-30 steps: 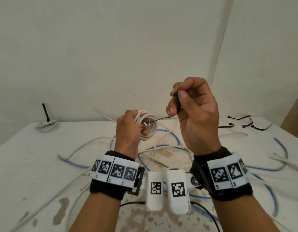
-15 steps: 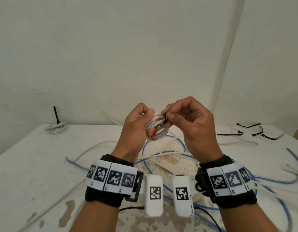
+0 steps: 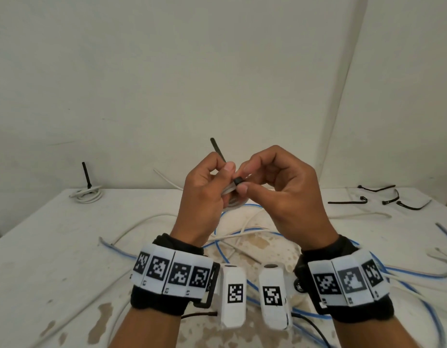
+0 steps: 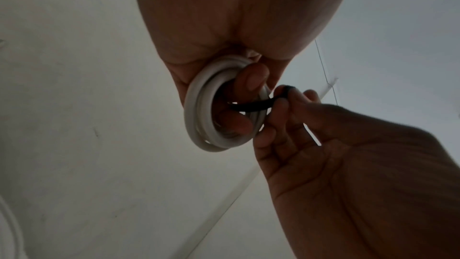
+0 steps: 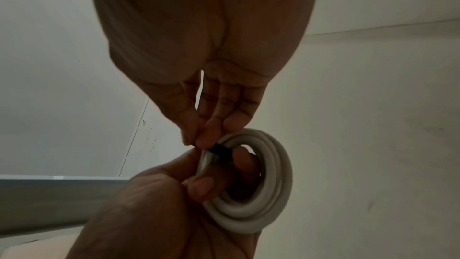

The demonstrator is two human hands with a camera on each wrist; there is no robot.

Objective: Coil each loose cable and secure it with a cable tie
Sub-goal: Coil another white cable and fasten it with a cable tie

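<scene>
Above the table I hold a small white cable coil (image 3: 231, 204) between both hands. My left hand (image 3: 223, 183) grips it, with fingers through the ring of the coil (image 4: 199, 109). A black cable tie (image 3: 238, 181) wraps one side of the coil, and its tail (image 3: 217, 149) sticks up behind my left fingers. My right hand (image 3: 243, 184) pinches the tie at the coil. In the right wrist view the right fingertips (image 5: 199, 141) nip the black tie (image 5: 220, 150) against the coil (image 5: 276, 166). In the left wrist view the tie (image 4: 251, 106) runs through the coil's ring.
A tied white coil (image 3: 86, 195) with an upright tie tail lies at the back left of the white table (image 3: 41, 259). Several spare black ties (image 3: 379, 197) lie at the back right. Loose white cables (image 3: 142, 222) and blue cables (image 3: 418, 275) sprawl under my hands.
One second ago my right hand held the tie's tail pulled up and to the right. It has come back to the coil and pinches the tie there; the tail now stands up.
</scene>
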